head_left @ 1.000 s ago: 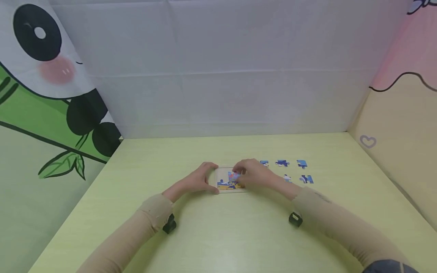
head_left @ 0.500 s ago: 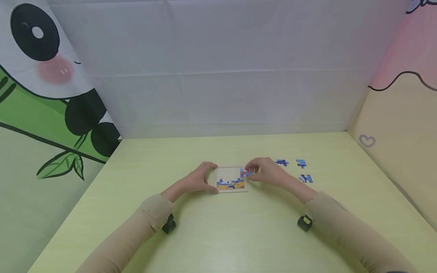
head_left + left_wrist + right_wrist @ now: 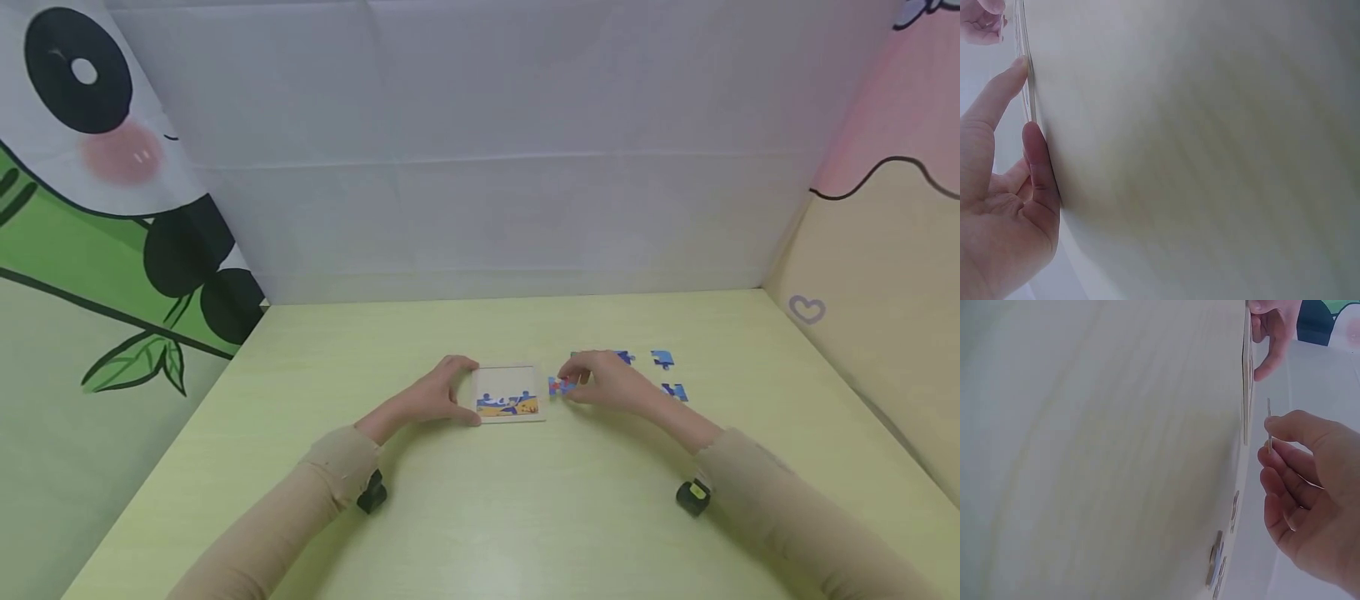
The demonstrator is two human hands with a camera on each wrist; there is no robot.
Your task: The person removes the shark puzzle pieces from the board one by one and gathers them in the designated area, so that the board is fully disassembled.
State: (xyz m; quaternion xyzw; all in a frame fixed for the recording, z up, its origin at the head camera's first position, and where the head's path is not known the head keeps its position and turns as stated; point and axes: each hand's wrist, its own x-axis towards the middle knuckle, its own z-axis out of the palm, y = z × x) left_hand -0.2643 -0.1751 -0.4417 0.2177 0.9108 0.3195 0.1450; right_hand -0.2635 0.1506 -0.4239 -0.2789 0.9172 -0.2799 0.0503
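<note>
Markings: one yellow patch [image 3: 699, 491] on the black wrist unit [image 3: 692, 499] under the right wrist, any print on it too small to read; one heart outline [image 3: 807, 309] on the wall, well to the right of the right hand. Two hands are shown. The left hand [image 3: 426, 395] grips one shallow tray [image 3: 504, 381] at its left side, thumb at the near corner and fingers at the far corner. The right hand [image 3: 609, 382] pinches one red-and-blue puzzle piece [image 3: 557, 386] between thumb and fingertips, raised just right of the tray. Fitted pieces [image 3: 508, 405] fill the tray's near strip, between the hands; their number is unclear. At least four loose pieces [image 3: 662, 359] lie beyond and beside the right hand, some partly covered by it.
</note>
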